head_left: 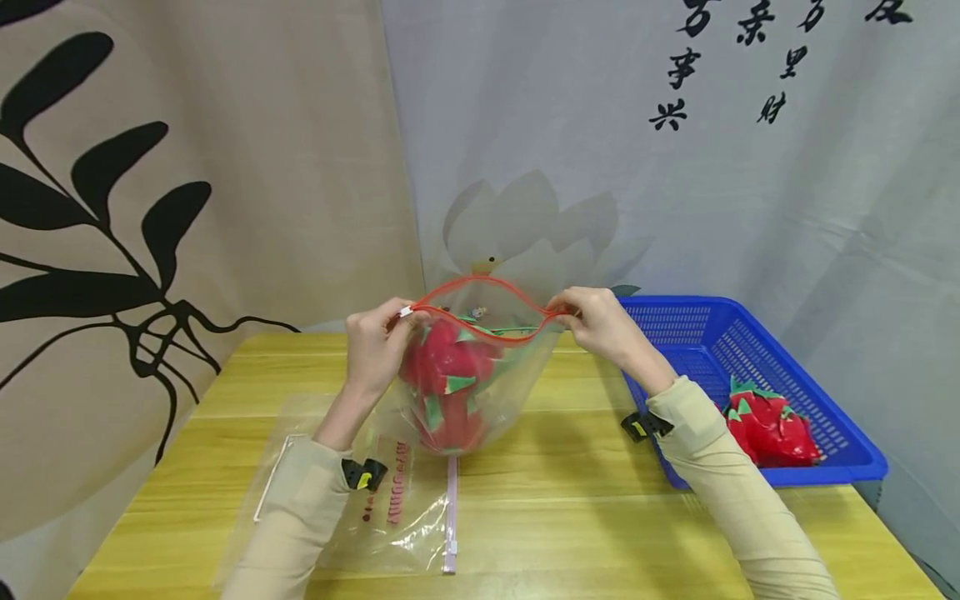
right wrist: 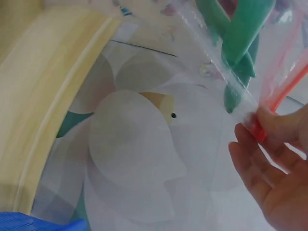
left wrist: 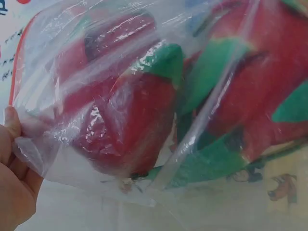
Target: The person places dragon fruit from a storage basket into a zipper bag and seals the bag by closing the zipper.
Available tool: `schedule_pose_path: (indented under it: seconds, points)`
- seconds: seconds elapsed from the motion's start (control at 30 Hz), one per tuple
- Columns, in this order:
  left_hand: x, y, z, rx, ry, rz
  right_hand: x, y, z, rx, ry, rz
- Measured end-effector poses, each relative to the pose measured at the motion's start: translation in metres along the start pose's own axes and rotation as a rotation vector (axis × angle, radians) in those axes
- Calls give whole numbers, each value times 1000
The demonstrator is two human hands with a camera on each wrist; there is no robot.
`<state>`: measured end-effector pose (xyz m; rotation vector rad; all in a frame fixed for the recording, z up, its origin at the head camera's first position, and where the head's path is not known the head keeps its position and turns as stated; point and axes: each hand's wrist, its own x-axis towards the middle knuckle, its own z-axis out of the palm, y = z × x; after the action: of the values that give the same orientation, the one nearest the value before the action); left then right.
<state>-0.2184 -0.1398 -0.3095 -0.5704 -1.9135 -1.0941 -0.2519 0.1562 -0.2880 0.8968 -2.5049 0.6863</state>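
Observation:
A clear zipper bag (head_left: pixel 517 392) with a red zip edge hangs upright between both hands, its mouth spread partly apart. Inside lie red dragon fruits (head_left: pixel 450 367) with green scales, one above another; the left wrist view shows two dragon fruits (left wrist: pixel 120 115) through the plastic. The left hand (head_left: pixel 377 343) pinches the zip's left end, beside the white slider (head_left: pixel 407 311). At the other end, the right hand (head_left: pixel 597 323) pinches the red edge between thumb and fingers; the right wrist view shows that right hand (right wrist: pixel 281 161) at the bag's corner.
Under the bag, another clear bag (head_left: pixel 405 533) with a lilac zip strip (head_left: pixel 452 517) lies flat on the wooden table (head_left: pixel 555 517). A blue basket (head_left: pixel 810 379) stands at the right, holding more dragon fruit (head_left: pixel 772 429). A printed curtain (head_left: pixel 525 108) hangs behind the table.

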Motion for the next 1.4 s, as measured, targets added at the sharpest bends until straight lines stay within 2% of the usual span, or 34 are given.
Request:
schedule_pose_path:
  seconds: [0.1,0.23,0.33,0.5,0.57,0.63,0.8,1.07,1.23,1.4]
  points:
    - [-2,-5,-4,20,23,-4,-3,3,4,-40,3,23]
    - [-2,-13,-8,51,37,-13,-4,7,7,-75,80,44]
    - [2,-20,-9,63,34,-48,1,10,8,-89,145,28]
    - [13,-35,-1,103,64,-125,13,15,12,-151,274,0]
    - [17,-39,4,107,77,-138,16,17,13,-195,337,-10]
    - [17,-42,7,93,61,-139,16,20,14,-242,380,-19]
    - [-1,-44,4,67,-82,-71,-3,27,17,-355,409,-94]
    - [-36,-29,-16,126,-248,128,-43,20,14,-403,395,-221]
    - [-58,-26,-27,164,-285,272,-65,9,13,-425,354,-285]
    - [-73,-22,-34,200,-277,402,-84,-3,14,-446,314,-329]
